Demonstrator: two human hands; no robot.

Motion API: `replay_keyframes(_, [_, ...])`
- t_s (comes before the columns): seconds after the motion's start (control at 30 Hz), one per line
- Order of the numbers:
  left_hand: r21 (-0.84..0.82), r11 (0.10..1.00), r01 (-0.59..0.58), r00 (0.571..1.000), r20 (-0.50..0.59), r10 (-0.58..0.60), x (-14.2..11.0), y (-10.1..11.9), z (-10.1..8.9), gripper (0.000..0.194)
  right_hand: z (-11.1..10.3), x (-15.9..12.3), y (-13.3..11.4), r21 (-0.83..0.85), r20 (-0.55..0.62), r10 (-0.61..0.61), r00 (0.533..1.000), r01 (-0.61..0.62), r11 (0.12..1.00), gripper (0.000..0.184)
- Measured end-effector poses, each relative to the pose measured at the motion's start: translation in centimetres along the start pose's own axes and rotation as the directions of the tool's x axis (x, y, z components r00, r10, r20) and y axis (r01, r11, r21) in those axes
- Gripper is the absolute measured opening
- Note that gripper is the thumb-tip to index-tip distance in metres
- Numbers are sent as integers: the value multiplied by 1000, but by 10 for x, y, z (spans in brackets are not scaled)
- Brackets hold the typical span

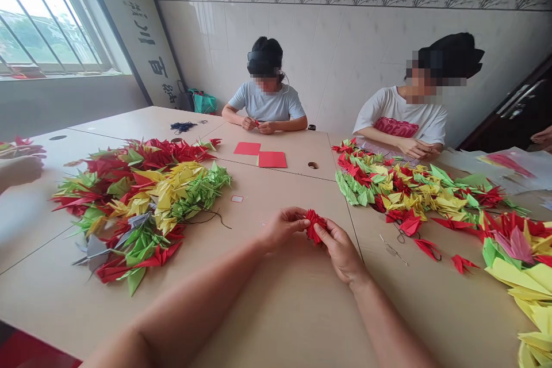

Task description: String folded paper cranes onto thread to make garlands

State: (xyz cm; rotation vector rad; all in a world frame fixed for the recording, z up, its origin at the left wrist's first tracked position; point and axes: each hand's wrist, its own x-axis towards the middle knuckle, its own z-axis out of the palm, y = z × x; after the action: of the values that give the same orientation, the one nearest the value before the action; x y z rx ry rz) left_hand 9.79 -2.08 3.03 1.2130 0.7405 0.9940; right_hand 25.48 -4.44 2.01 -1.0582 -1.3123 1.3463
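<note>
Between my two hands is a small red pleated paper piece [316, 226], held a little above the table [276, 322]. My left hand [287, 226] pinches its left side with thumb and fingers. From the right, my right hand [342, 248] grips it, the thumb pressed on its front. The fingertips hide part of the piece, and a dark line hangs at its lower edge. To the right lie a thin metal needle-like tool [394, 250] and loose red folded paper pieces [428, 248].
A pile of folded paper cranes [142, 195] in red, green, yellow and grey spreads at left, another string of cranes [409, 187] at right. Red paper squares [272, 159] lie ahead. Two people sit opposite; a person's hand [21, 167] reaches in at far left.
</note>
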Motion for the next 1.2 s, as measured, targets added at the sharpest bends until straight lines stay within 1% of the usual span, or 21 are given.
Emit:
replay_keyframes(0.07, [-18,999,36,997,-61,-37,-1,0,1,40,1,0,0,-22,-19,-18,1000,17,1000,36])
replay_keyframes(0.13, [-25,999,36,997,-69,-38,-1,-1,3,41,2,0,0,-71,-45,-39,998,36,997,34])
replay_keyframes(0.23, [-57,998,-23,999,26,24,-2,-2,9,35,4,-1,-1,-126,-89,-43,995,31,992,33])
replay_keyframes(0.3, [-84,995,-46,997,57,51,-2,-3,12,35,4,-1,-2,-127,-109,-35,993,22,992,32])
replay_keyframes(0.43, [-103,993,-57,998,26,60,0,-3,15,38,5,-1,-6,-70,-94,-39,995,33,997,27])
replay_keyframes(0.53, [-113,993,-42,999,5,43,1,-2,13,40,6,-1,-8,9,-95,3,995,-2,1000,26])
replay_keyframes(0.63, [-128,991,-23,1000,-20,21,1,-1,10,41,6,-1,-7,106,-46,63,997,-57,993,28])
replay_keyframes(0.7, [-133,991,-10,999,-41,5,0,0,8,42,6,-1,-5,136,-3,60,998,-59,989,29])
replay_keyframes(0.8, [-144,989,17,999,-45,-24,-2,3,8,44,7,-2,-5,84,1,17,1000,-17,996,30])
replay_keyframes(0.93, [-196,980,19,1000,-3,-20,-3,8,9,47,9,-2,-8,-30,-66,-57,996,55,998,31])
replay_keyframes(1.0, [-207,978,12,1000,25,-7,-3,9,10,46,9,-2,-9,-69,-80,-90,993,84,994,31])
replay_keyframes(1.07, [-204,979,6,999,36,2,-2,7,9,43,10,-2,-10,-79,-80,-85,993,79,994,31])
replay_keyframes(1.2, [-195,981,15,1000,13,-12,-1,1,8,34,10,-2,-11,-110,-66,-64,996,56,992,35])
